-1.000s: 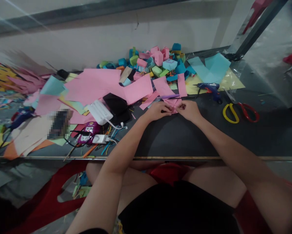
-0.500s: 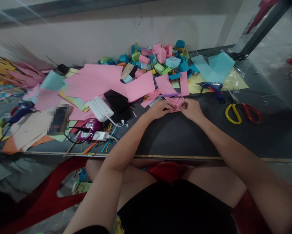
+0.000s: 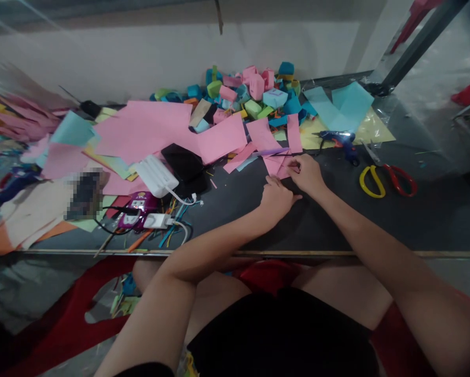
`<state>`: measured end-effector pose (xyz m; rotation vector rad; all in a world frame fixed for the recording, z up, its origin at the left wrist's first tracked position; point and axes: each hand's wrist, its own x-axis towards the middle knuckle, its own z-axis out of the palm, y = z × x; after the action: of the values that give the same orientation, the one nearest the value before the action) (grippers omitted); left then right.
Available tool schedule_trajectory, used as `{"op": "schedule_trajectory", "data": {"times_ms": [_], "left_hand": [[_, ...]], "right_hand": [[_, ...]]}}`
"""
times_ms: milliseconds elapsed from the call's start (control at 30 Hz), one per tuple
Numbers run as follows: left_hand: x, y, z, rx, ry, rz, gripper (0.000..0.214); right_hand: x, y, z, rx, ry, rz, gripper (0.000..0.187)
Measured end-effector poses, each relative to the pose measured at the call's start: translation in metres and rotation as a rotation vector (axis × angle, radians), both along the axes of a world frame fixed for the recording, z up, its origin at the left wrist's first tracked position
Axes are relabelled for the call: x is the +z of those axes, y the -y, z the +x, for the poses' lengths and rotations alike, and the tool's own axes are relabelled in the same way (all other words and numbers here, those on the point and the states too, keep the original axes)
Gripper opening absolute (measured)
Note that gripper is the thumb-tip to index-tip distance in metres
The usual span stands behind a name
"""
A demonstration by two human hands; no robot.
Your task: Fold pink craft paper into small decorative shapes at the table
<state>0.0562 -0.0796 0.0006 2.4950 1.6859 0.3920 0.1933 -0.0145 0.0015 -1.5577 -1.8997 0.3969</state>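
A small folded pink paper piece lies on the dark table in front of me. My right hand rests at its right edge, fingers curled and pinching that edge. My left hand sits nearer to me, just below the paper, its fingers loosely curled on the table surface and touching the paper's lower edge at most. Loose pink sheets lie just behind the piece.
A pile of small coloured paper boxes sits at the back. A blue glue gun and yellow-and-red scissors lie to the right. At left are a white power adapter, a black pouch, cables and scattered coloured sheets.
My left hand has drawn back from the pink paper piece toward me and now rests lower on the table. My right hand stays at the paper's right edge.
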Motion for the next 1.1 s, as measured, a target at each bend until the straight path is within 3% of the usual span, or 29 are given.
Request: {"op": "schedule_trajectory", "data": {"times_ms": [167,400,600,700,867,1100], "left_hand": [[-0.014,-0.003,-0.005,-0.045,0.035,0.162,0.066],[-0.006,-0.003,-0.006,-0.054,-0.041,0.161,0.059],[-0.001,-0.037,-0.035,-0.132,0.042,0.244,0.036],[-0.004,-0.059,-0.049,-0.151,0.143,0.231,0.024],[-0.006,-0.074,-0.054,-0.300,0.168,0.127,0.033],[-0.001,-0.084,-0.068,-0.450,0.177,0.099,0.027]], "right_hand": [[-0.008,0.000,0.007,0.020,0.152,0.052,0.025],[-0.010,-0.001,0.038,0.000,0.302,0.079,0.043],[0.004,-0.006,0.038,0.318,0.300,0.090,0.036],[0.008,-0.006,0.034,0.402,0.252,0.063,0.037],[0.013,-0.002,0.033,0.392,0.229,-0.001,0.054],[0.018,-0.001,0.036,0.331,0.224,0.038,0.047]]}}
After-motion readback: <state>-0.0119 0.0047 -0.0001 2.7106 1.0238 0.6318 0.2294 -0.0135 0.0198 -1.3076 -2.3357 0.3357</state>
